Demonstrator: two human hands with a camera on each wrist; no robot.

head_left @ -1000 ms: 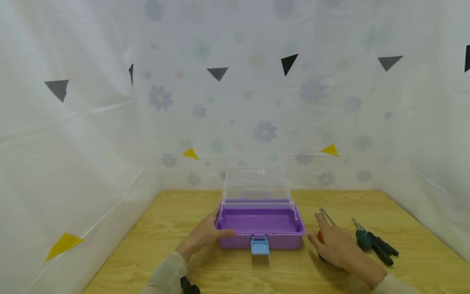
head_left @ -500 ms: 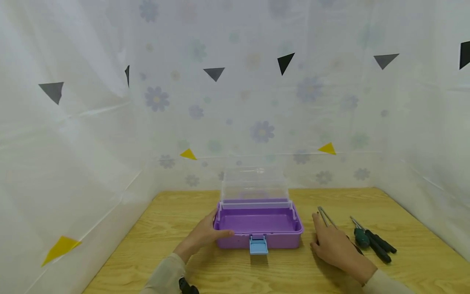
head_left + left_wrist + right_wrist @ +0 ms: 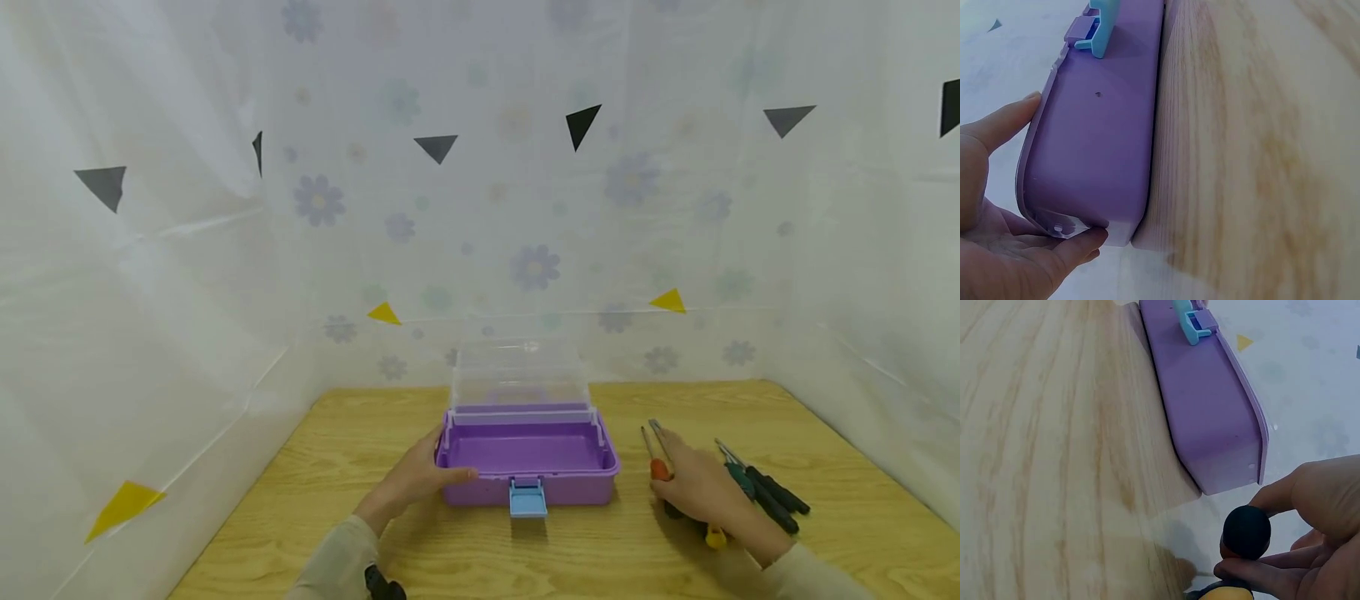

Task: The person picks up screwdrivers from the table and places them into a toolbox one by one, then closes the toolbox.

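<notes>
A purple toolbox (image 3: 528,492) with a blue latch (image 3: 528,498) stands on the table, its clear lid (image 3: 521,371) raised. My left hand (image 3: 412,479) grips its left front corner, thumb over the front rim and fingers round the side. To the right of the box, my right hand (image 3: 705,496) pinches a screwdriver with a red-and-black handle (image 3: 658,469). Its black handle end (image 3: 1246,532) shows between thumb and fingers in the right wrist view. Under that hand lies another tool with a thin metal shaft and a yellow end (image 3: 716,536); its middle is hidden.
Farther right lie a green-handled screwdriver (image 3: 741,479) and black-handled tools (image 3: 776,504). A black object (image 3: 384,583) shows beside the left sleeve. White sheeting (image 3: 510,208) with flowers and triangles encloses the wooden table (image 3: 337,442) behind and at both sides.
My right hand has shifted and turned, so the red handle and the yellow end now show beside it. The left hand keeps its hold on the toolbox.
</notes>
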